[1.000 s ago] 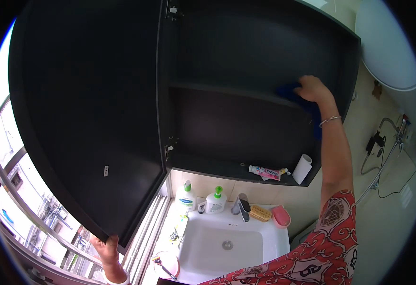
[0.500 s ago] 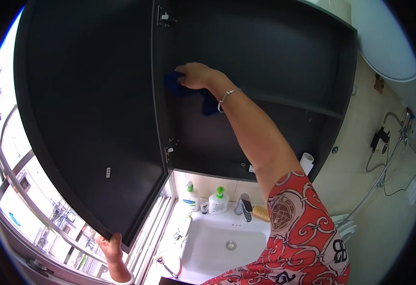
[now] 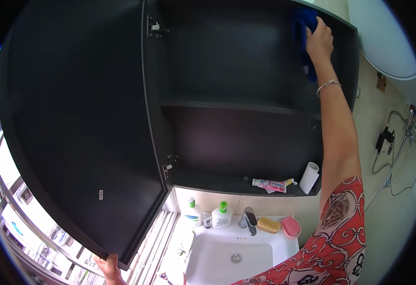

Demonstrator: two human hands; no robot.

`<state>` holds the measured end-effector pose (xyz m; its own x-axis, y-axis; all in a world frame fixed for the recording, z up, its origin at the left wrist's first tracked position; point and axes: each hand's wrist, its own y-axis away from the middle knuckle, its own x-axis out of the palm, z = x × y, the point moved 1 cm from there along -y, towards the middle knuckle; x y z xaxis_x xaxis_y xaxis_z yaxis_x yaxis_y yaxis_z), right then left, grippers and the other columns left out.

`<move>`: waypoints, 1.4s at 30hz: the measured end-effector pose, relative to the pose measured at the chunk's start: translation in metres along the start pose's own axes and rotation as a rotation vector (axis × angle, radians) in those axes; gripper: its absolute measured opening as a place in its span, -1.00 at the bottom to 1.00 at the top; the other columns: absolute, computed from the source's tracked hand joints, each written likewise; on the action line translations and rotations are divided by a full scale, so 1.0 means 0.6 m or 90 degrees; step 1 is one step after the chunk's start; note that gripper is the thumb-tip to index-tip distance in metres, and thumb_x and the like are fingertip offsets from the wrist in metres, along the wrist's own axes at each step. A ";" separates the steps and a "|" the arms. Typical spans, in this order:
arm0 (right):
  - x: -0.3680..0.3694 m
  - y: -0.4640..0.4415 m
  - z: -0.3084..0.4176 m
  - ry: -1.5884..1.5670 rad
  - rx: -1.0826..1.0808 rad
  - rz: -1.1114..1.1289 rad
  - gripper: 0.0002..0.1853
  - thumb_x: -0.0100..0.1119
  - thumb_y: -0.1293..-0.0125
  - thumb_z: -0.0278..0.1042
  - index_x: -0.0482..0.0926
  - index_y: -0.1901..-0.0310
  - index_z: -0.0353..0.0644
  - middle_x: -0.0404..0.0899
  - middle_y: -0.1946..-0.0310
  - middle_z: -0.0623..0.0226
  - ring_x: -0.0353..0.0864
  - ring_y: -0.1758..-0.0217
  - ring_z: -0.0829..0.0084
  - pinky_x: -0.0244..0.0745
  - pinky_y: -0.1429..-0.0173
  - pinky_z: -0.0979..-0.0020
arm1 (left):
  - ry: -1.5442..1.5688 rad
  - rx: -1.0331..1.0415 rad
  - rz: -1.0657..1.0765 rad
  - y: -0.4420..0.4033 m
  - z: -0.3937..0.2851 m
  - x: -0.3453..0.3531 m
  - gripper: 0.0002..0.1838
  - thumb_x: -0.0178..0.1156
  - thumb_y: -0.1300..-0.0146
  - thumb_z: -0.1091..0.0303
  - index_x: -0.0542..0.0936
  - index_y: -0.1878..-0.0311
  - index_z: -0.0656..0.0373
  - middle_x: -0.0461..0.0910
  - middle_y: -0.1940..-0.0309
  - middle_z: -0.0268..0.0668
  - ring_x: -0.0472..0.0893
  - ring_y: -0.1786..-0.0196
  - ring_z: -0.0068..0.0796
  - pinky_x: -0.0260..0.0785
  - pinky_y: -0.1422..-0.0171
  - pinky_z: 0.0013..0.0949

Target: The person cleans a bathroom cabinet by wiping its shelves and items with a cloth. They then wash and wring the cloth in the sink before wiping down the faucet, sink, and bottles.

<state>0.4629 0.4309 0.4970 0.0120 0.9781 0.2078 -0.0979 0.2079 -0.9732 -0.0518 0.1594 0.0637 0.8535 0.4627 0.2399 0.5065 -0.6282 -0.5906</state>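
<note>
My right hand [image 3: 320, 42] grips a dark blue cloth [image 3: 305, 21] at the upper right inside the black wall cabinet [image 3: 227, 57]. Part of the cloth hangs down beside the wrist, against the back panel above the shelf [image 3: 236, 107]. At the lower left, my left hand [image 3: 108, 267] is closed around the bottom corner of the swung-out cabinet door [image 3: 75, 118], its thumb on the inner face. A toothpaste tube [image 3: 270, 185] and a white paper roll [image 3: 309, 177] rest on the cabinet floor.
Below is a white sink [image 3: 227, 270] with a faucet [image 3: 249, 221], pump bottles [image 3: 222, 216], a brush [image 3: 268, 225] and a pink soap dish [image 3: 291, 227]. A barred window [image 3: 13, 209] lies left. Shower fittings [image 3: 386, 142] and a white tank [image 3: 388, 38] are right.
My right hand has carried the cloth from the cabinet's left side to its upper right. The toothpaste tube and soap dish now show fully. My left hand keeps hold of the door.
</note>
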 end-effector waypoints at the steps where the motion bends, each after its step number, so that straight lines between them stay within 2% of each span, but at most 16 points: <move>1: 0.026 0.004 0.015 0.047 0.052 0.036 -0.42 0.19 -0.13 -0.04 0.32 -0.16 -0.06 0.41 -0.03 0.06 0.42 -0.10 0.02 0.39 -0.05 -0.01 | -0.022 -0.047 -0.033 0.001 0.022 -0.024 -0.36 0.40 0.04 0.03 0.48 0.01 0.33 0.55 0.26 -0.35 0.52 0.19 -0.54 0.32 0.11 -0.44; 5: 0.061 0.062 0.163 0.149 0.047 0.095 -0.21 0.16 -0.07 0.14 0.16 -0.27 -0.08 0.25 -0.16 0.06 0.23 -0.26 0.06 0.23 -0.16 -0.07 | 0.013 -0.054 -0.050 0.018 0.053 -0.048 -0.33 0.41 0.06 0.02 0.47 0.00 0.34 0.53 0.22 -0.33 0.49 0.18 -0.52 0.30 0.11 -0.41; 10: 0.101 0.102 0.359 -0.148 -0.411 0.123 -0.41 0.20 0.04 -0.29 0.42 -0.14 0.07 0.44 -0.07 0.24 0.45 -0.11 0.17 0.30 -0.07 0.00 | -0.006 -0.068 -0.093 0.022 0.048 -0.048 -0.31 0.40 0.08 0.11 0.45 -0.02 0.43 0.52 0.16 -0.19 0.49 0.18 -0.38 0.35 0.11 -0.34; 11: 0.091 0.105 0.393 -0.091 -0.494 0.227 -0.31 0.22 -0.01 -0.26 0.30 -0.27 0.11 0.32 -0.23 0.22 0.35 -0.24 0.15 0.22 -0.18 -0.01 | -0.012 -0.069 -0.100 0.019 0.044 -0.040 -0.31 0.40 0.09 0.13 0.44 -0.02 0.45 0.52 0.15 -0.16 0.49 0.18 -0.36 0.36 0.11 -0.32; 17: 0.109 0.059 0.343 -0.078 -0.383 0.231 -0.49 0.11 -0.14 -0.27 0.41 -0.18 0.33 0.45 -0.12 0.38 0.36 -0.24 0.26 -0.08 -0.29 -0.35 | -0.126 -0.136 -0.180 0.024 0.037 -0.055 -0.36 0.40 0.13 0.22 0.47 0.05 0.54 0.53 0.17 -0.05 0.49 0.25 -0.27 0.41 0.18 -0.26; 19: 0.100 0.018 0.266 -0.101 -0.356 0.249 -0.50 0.15 -0.11 -0.32 0.46 -0.14 0.30 0.50 -0.09 0.39 0.48 -0.16 0.29 0.32 -0.17 -0.09 | -0.165 -0.172 -0.220 0.038 0.088 -0.112 -0.49 0.39 0.12 0.27 0.54 0.21 0.56 0.57 0.26 -0.04 0.49 0.29 -0.31 0.41 0.21 -0.25; 20: 0.046 0.013 0.219 -0.146 -0.350 0.243 -0.54 0.11 -0.11 -0.38 0.49 -0.11 0.14 0.60 0.05 0.26 0.63 0.07 0.24 0.54 0.09 0.15 | -0.141 -0.143 -0.219 0.032 0.080 -0.098 -0.52 0.38 0.11 0.29 0.55 0.23 0.54 0.57 0.28 -0.04 0.49 0.29 -0.31 0.41 0.22 -0.26; 22: -0.003 -0.012 0.118 -0.020 -0.283 0.222 -0.57 0.12 -0.11 -0.38 0.42 -0.08 -0.01 0.53 0.02 0.12 0.51 -0.07 0.18 0.34 -0.10 -0.03 | -0.101 -0.098 -0.234 0.033 0.055 -0.068 -0.58 0.37 0.08 0.31 0.57 0.26 0.52 0.58 0.30 -0.04 0.49 0.31 -0.32 0.41 0.23 -0.26; 23: -0.014 -0.017 0.073 0.037 -0.254 0.216 -0.58 0.12 -0.11 -0.37 0.39 -0.06 -0.08 0.50 0.00 0.05 0.45 -0.14 0.16 0.24 -0.20 -0.12 | -0.244 -0.083 -0.179 0.054 0.112 -0.149 -0.44 0.41 0.05 0.18 0.54 0.03 0.36 0.55 0.21 0.06 0.48 0.31 -0.33 0.43 0.23 -0.23; 26: -0.047 -0.009 -0.069 0.065 -0.086 0.212 -0.54 0.11 -0.08 -0.36 0.41 -0.09 -0.12 0.52 0.03 0.01 0.45 -0.11 0.04 0.29 -0.23 0.08 | -0.087 -0.077 -0.207 0.051 0.057 -0.073 -0.37 0.39 0.03 0.08 0.48 -0.02 0.34 0.52 0.19 -0.20 0.47 0.22 -0.44 0.34 0.14 -0.37; 28: -0.043 0.004 -0.139 0.125 -0.099 0.261 -0.46 0.19 -0.02 -0.37 0.31 -0.07 -0.33 0.48 0.04 -0.14 0.50 -0.04 -0.08 0.42 -0.13 0.10 | 0.032 -0.059 -0.216 0.037 0.037 -0.027 -0.32 0.38 0.02 0.02 0.44 -0.06 0.32 0.50 0.18 -0.37 0.46 0.16 -0.52 0.28 0.08 -0.46; 29: -0.050 0.032 -0.150 0.154 -0.092 0.268 -0.46 0.18 -0.03 -0.35 0.33 -0.09 -0.31 0.50 0.05 -0.13 0.50 -0.05 -0.05 0.43 -0.12 0.12 | 0.026 -0.092 -0.154 0.039 0.045 -0.053 -0.27 0.39 0.04 0.09 0.38 -0.14 0.32 0.47 0.07 -0.30 0.45 0.08 -0.46 0.29 -0.04 -0.40; 34: -0.085 0.128 -0.121 0.117 -0.048 0.381 -0.38 0.15 0.00 -0.33 0.35 -0.18 -0.27 0.53 0.02 -0.07 0.49 -0.13 0.05 0.37 -0.17 0.21 | 0.017 -0.017 -0.042 0.020 0.069 -0.076 -0.30 0.40 0.03 0.13 0.40 -0.13 0.32 0.47 0.07 -0.28 0.46 0.07 -0.46 0.29 -0.06 -0.38; 37: -0.060 0.158 -0.024 -0.320 0.011 0.752 -0.33 0.12 -0.01 -0.34 0.31 -0.24 -0.32 0.47 -0.07 -0.10 0.42 -0.21 0.05 0.28 -0.27 0.26 | 0.015 0.012 -0.017 0.014 0.062 -0.068 -0.35 0.37 0.00 0.14 0.41 -0.10 0.32 0.48 0.09 -0.28 0.46 0.10 -0.47 0.28 -0.04 -0.39; 39: -0.059 0.190 0.099 -0.122 -0.134 0.666 -0.34 0.11 -0.01 -0.35 0.32 -0.23 -0.35 0.43 -0.12 -0.09 0.42 -0.20 0.08 0.27 -0.28 0.30 | -0.013 0.006 -0.004 0.011 0.058 -0.075 -0.37 0.36 0.00 0.13 0.42 -0.08 0.32 0.48 0.09 -0.27 0.45 0.10 -0.47 0.27 -0.04 -0.39; 42: -0.023 0.208 0.236 -0.253 -0.197 0.702 -0.46 0.07 -0.04 -0.33 0.42 -0.15 -0.17 0.45 -0.08 -0.08 0.43 -0.16 0.00 0.30 -0.26 0.21 | -0.017 0.016 -0.014 0.009 0.045 -0.049 -0.38 0.34 0.00 0.13 0.43 -0.06 0.34 0.49 0.12 -0.29 0.45 0.12 -0.48 0.26 -0.03 -0.40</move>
<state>0.3095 0.4418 0.3867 -0.2397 0.5713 -0.7850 0.3795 -0.6891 -0.6174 -0.0777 0.1593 0.0323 0.8388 0.4924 0.2322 0.5210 -0.6024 -0.6047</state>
